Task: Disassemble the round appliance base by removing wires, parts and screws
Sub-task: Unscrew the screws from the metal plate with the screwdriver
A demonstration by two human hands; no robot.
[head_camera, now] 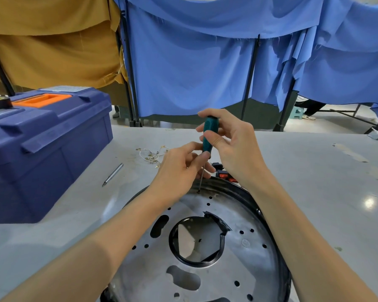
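Round silver metal appliance base (247, 216) with a black rim lies flat on the grey table (314, 192); the right hand (231, 147) curls its fingers round an upright teal-handled screwdriver (207, 136); the left hand (179, 166) pinches its thin shaft; the tip seems to meet a screw (198, 192) near the base's far rim; pale loose wires (153, 155) lie beyond.

Bright, even overhead light, glare on the table (369, 202), edges bowed.
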